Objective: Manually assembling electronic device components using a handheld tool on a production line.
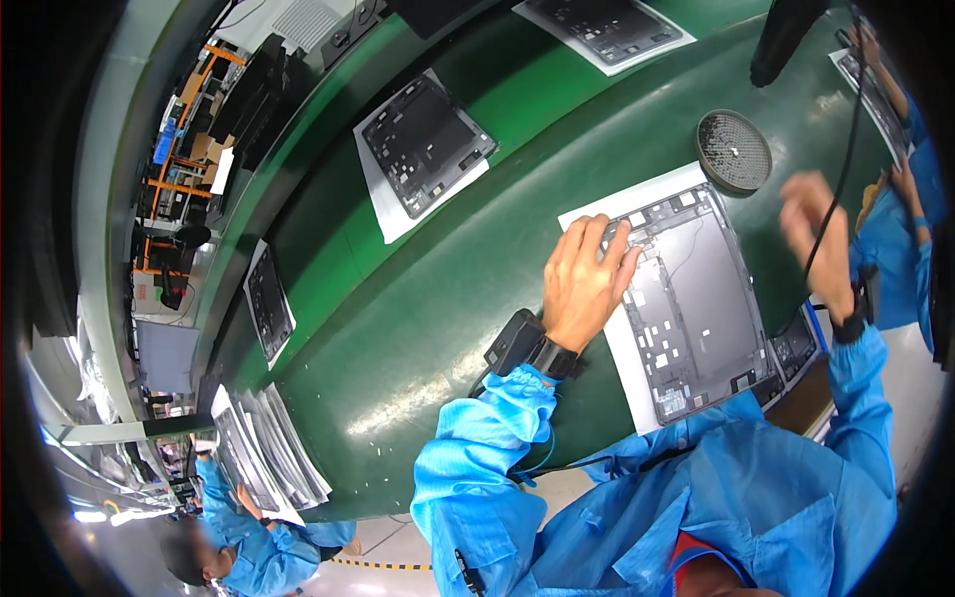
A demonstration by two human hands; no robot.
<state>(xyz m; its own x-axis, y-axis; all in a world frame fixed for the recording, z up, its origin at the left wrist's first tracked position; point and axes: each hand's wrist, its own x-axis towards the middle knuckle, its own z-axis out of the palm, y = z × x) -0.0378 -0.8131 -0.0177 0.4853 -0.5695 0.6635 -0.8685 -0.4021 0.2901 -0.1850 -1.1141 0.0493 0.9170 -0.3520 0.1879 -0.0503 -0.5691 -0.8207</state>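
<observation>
In front of me a dark tablet housing (701, 298) lies on a white sheet (629, 368), with small white patches and fine parts over its inner side. My left hand (580, 284) rests at the housing's upper left corner, its fingers stretched over the edge and the thumb apart. I see nothing held in it. To the right of the housing my right hand (816, 234) is raised and smeared by motion. Its fingers look bent, but what is in them, if anything, cannot be made out. A round dish (734, 149) with a dotted grey surface stands just beyond the housing.
More tablet housings lie on sheets along the green belt: one at the left middle (423, 139), another at the top (607, 30). At the far left a person (244, 537) works by a stack of sheets (284, 448). A black cable (849, 149) hangs near my right hand.
</observation>
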